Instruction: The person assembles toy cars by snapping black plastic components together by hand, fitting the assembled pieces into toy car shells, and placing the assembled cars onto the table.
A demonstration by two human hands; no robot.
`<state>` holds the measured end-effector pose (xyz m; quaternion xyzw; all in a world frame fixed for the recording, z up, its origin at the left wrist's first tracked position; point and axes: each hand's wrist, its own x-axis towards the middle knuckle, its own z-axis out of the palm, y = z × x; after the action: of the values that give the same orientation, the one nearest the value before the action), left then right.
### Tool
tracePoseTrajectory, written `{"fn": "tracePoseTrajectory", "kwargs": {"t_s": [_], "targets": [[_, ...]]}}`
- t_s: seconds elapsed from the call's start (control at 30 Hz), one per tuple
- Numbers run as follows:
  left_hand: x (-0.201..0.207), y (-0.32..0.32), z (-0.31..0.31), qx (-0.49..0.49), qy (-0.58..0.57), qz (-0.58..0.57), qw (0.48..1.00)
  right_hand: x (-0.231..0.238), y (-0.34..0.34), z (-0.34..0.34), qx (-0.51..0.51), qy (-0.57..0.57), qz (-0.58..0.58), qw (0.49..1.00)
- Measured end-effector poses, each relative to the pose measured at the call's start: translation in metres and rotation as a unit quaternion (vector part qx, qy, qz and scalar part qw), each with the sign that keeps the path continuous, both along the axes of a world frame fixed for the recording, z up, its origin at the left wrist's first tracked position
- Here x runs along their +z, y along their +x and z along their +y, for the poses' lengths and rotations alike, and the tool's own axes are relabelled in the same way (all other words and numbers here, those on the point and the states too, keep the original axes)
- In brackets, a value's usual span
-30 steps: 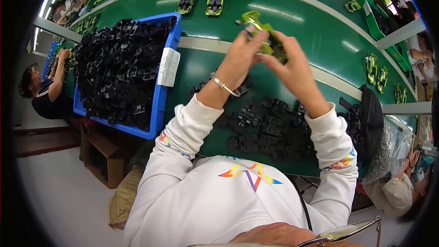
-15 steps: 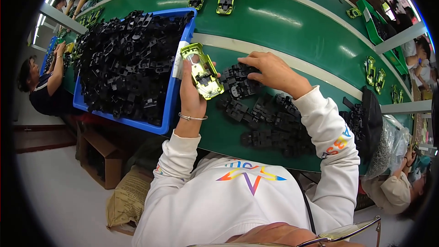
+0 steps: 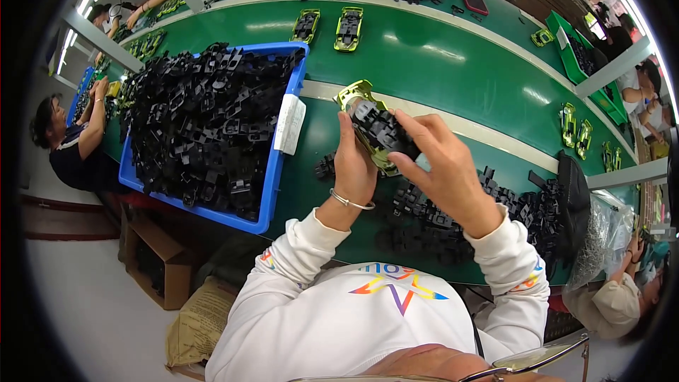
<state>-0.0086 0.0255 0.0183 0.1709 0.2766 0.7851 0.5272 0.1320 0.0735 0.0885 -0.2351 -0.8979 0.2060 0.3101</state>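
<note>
In my left hand (image 3: pixel 353 170) rests a yellow-green toy car body shell (image 3: pixel 359 89), its hollow underside facing up. My right hand (image 3: pixel 444 163) grips a black plastic car interior part (image 3: pixel 382 127) with thumb and fingers, and this part lies in or against the shell. Whether it is fully seated I cannot tell. Below my hands, a cluster of similar black interior parts (image 3: pixel 424 205) is spread on the green table. To the left, a blue bin (image 3: pixel 265 205) is heaped with black plastic parts (image 3: pixel 212 120).
Two green-rimmed car assemblies (image 3: pixel 349 29) lie on the green conveyor belt (image 3: pixel 424 46) beyond a pale rail. More assemblies (image 3: pixel 569 126) sit at the right. A black bag (image 3: pixel 574 184) and clear plastic bag (image 3: pixel 601 230) stand at the right edge. A co-worker (image 3: pixel 74 134) works at the left.
My right hand has picked up a black interior part from the table and brought it to the shell. My left hand has moved right with the shell.
</note>
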Motion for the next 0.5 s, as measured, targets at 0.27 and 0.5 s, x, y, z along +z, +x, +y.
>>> {"fn": "tracePoseTrajectory", "kwargs": {"t_s": [0.27, 0.5], "targets": [[0.011, 0.023, 0.001, -0.019, -0.032, 0.024, 0.999, -0.013, -0.002, -0.002, -0.064, 0.074, 0.011, 0.995], [0.008, 0.016, 0.001, -0.047, -0.022, 0.031, 0.998, -0.001, -0.001, -0.002, -0.063, 0.075, -0.024, 0.995]]}}
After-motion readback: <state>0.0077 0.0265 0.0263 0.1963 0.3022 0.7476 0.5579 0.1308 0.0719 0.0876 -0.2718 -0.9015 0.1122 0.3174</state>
